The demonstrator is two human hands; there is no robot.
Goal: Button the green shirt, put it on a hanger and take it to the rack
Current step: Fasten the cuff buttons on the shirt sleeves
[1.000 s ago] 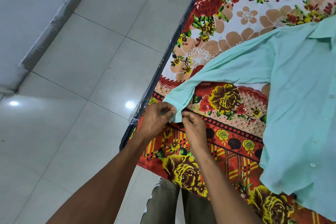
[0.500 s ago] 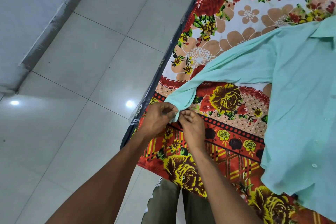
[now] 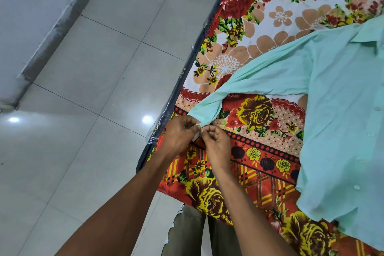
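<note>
The light green shirt [image 3: 340,114] lies spread on a floral bedsheet [image 3: 259,162], its collar at the upper right and its front buttons running down the right side. One long sleeve [image 3: 255,83] stretches left toward the bed's edge. My left hand [image 3: 179,135] and my right hand [image 3: 217,144] meet at the sleeve's cuff [image 3: 202,113], each pinching the cuff fabric between fingers and thumb. The cuff button itself is hidden by my fingers. No hanger or rack is in view.
The bed's dark plastic-wrapped edge [image 3: 176,89] runs diagonally beside a glossy grey tiled floor [image 3: 83,110]. A wall base [image 3: 47,37] crosses the upper left. My trouser legs [image 3: 193,233] stand at the bed's near corner.
Both hands stay at the cuff with small finger shifts; the right hand has edged slightly closer to the left. The shirt body has not moved.
</note>
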